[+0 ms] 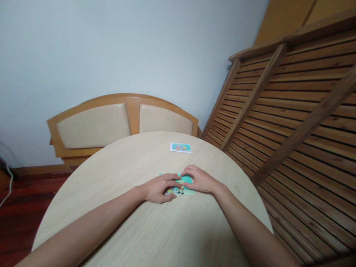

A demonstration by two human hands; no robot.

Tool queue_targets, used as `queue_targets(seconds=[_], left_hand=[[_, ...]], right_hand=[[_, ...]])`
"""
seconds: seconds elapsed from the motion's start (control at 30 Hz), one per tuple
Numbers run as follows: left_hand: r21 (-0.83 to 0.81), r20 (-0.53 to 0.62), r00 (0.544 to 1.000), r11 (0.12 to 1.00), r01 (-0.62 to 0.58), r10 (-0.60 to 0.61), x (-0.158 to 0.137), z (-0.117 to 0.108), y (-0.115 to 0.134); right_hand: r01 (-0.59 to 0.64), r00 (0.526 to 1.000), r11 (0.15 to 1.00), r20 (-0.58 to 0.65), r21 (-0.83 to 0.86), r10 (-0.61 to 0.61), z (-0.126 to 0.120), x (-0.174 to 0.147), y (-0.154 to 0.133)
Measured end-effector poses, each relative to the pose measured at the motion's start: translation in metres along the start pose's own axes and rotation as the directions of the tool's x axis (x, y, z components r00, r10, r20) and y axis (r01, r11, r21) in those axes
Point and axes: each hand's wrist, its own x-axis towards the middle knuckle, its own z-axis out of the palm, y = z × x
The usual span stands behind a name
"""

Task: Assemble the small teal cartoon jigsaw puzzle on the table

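A teal cartoon picture (182, 190) lies flat on the round table, partly covered by both hands. My left hand (160, 187) rests over its left part, palm down, with the fingers stretched out and the thumb apart near the lower edge. From the right side, my right hand (198, 178) reaches onto the picture. Its fingers curve toward the top edge, and a gap separates them from the thumb. Whether the picture is one sheet or several pieces I cannot tell. Farther back sits a small white-bordered cartoon card (180, 147) that neither hand touches.
The pale wooden table (119, 215) has a rounded edge. Behind it stands a wooden headboard (133, 111) with cream panels against a light wall. A slatted wooden frame (278, 122) leans close along the right side. A white cable (10, 181) hangs at the far left.
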Motion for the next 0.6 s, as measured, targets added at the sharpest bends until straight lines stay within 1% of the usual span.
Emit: queue_targets(seconds=[0.1, 0.2, 0.4, 0.6], left_hand=[[0.006, -0.035, 0.999, 1.000, 0.020, -0.020, 0.002, 0.000, 0.001], [0.040, -0.072, 0.996, 0.998, 0.050, -0.047, 0.004, -0.001, 0.002], [0.119, -0.161, 0.975, 0.978, 0.174, -0.154, 0.001, 0.000, -0.005], [0.160, -0.204, 0.953, 0.953, 0.258, -0.224, -0.002, -0.001, -0.013]], right_hand=[[-0.008, 1.000, 1.000, 0.011, 0.015, 0.008, 0.001, -0.001, -0.001], [-0.036, 0.999, 0.999, 0.016, 0.033, 0.035, 0.001, -0.002, 0.005], [-0.095, 0.995, 0.995, 0.027, 0.034, 0.094, -0.004, -0.008, 0.019], [-0.182, 0.983, 0.983, 0.009, 0.010, 0.182, -0.008, -0.016, 0.035]])
